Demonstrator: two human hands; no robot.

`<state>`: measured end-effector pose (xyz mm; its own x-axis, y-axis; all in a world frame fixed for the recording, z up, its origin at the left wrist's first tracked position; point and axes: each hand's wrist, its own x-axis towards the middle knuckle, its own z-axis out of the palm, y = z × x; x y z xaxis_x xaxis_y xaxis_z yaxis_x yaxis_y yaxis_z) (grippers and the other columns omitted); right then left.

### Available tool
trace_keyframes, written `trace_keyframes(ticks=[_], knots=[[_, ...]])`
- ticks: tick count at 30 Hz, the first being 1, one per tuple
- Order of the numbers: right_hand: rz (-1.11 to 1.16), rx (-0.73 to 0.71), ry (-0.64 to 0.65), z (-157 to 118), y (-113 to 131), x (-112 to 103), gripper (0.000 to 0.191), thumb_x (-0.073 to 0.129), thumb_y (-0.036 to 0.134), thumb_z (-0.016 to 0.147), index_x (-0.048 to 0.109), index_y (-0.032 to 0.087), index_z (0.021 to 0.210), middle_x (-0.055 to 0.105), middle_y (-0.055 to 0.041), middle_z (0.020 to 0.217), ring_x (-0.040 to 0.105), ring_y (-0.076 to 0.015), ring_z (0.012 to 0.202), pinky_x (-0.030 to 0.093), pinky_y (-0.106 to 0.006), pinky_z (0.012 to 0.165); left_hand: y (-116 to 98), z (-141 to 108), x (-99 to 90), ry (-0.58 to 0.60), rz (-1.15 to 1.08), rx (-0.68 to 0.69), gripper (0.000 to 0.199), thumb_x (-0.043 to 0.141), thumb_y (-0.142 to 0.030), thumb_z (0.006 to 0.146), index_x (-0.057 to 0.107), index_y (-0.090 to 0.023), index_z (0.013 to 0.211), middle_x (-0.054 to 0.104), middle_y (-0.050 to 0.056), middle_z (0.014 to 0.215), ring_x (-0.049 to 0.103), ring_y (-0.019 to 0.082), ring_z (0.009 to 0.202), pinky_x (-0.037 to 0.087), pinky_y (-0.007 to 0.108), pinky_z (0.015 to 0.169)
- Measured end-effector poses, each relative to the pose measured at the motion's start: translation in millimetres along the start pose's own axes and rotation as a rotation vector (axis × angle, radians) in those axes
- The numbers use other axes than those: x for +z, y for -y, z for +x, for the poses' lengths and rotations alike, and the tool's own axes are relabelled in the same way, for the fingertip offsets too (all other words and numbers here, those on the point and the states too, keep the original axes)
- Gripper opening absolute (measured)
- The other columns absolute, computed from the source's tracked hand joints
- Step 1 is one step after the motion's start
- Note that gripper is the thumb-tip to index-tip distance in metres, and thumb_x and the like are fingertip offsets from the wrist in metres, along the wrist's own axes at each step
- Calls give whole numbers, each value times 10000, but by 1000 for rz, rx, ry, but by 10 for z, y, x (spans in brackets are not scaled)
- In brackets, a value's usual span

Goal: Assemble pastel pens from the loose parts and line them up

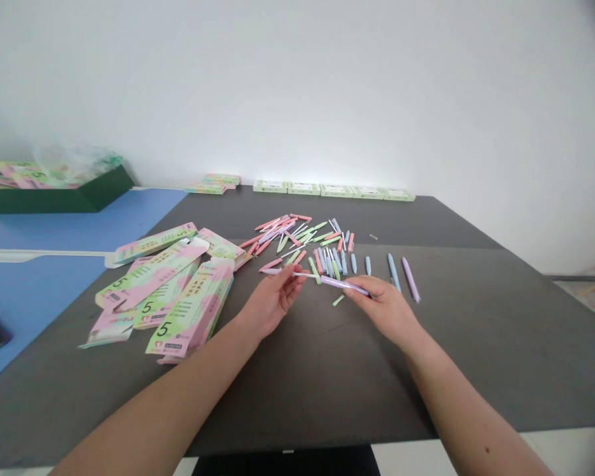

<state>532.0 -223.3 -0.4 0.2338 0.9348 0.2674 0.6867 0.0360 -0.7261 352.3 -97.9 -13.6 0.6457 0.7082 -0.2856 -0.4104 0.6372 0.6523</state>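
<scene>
On the bench [327,377], pink-and-green boxes [166,297] lie left of the pen heap [302,243], with a green tray [54,195] farther left and white boxes [334,190] beyond the heap. Just before the heap, the left grip [272,301] and right grip [384,307] pinch a lilac pen [340,284] between them.

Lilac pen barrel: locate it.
In the head view, the lilac pen barrel sits in the fingers of the right hand, just below the scattered pen parts, pointing toward the left hand.
</scene>
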Motion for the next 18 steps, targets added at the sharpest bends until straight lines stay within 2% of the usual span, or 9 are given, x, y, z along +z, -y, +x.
trace_keyframes(ticks=[3, 5, 7, 9, 12, 18], knots=[[2, 56, -34, 0, -39, -65, 268, 526, 374, 837, 675, 210, 988, 681, -51, 958, 605, -212, 895, 440, -321, 782, -64, 48, -45, -42, -178, -12, 149, 527, -211, 869, 616, -101, 823, 617, -7, 629, 607, 40, 555, 532, 124, 559], [-43, 92, -20, -2, -34, -94, 313, 532, 381, 829, 650, 222, 1072, 682, -36, 910, 606, -194, 806, 443, -300, 711, -69, 67, -72, -15, -270, -59, 182, 507, -239, 882, 593, -107, 789, 574, -26, 588, 563, 27, 488, 503, 123, 496], [-99, 114, 50, -6, -8, -95, 327, 531, 380, 822, 637, 234, 1095, 665, -8, 790, 572, -160, 664, 414, -263, 603, -39, 77, -91, 4, -314, -121, 216, 493, -264, 889, 570, -112, 758, 547, -34, 579, 515, 17, 439, 462, 124, 441], [-141, 124, 155, -9, 22, -65, 276, 532, 356, 810, 662, 239, 1023, 630, 16, 684, 526, -137, 583, 370, -238, 539, 12, 81, -100, -16, -301, -165, 223, 482, -265, 894, 560, -112, 751, 546, -29, 592, 491, 12, 422, 437, 124, 421], [-187, 127, 266, -9, 42, 13, 197, 540, 287, 771, 692, 240, 888, 623, 29, 651, 526, -129, 584, 357, -230, 543, 86, 88, -100, -63, -235, -168, 208, 478, -244, 896, 560, -114, 755, 540, -26, 592, 491, 14, 429, 431, 120, 427], [-232, 131, 238, -8, 18, 49, 200, 528, 251, 733, 704, 233, 826, 651, 19, 658, 552, -133, 577, 364, -235, 535, 164, 108, -100, -117, -131, -178, 192, 512, -260, 877, 567, -116, 763, 525, -27, 582, 484, 17, 427, 418, 116, 417]])
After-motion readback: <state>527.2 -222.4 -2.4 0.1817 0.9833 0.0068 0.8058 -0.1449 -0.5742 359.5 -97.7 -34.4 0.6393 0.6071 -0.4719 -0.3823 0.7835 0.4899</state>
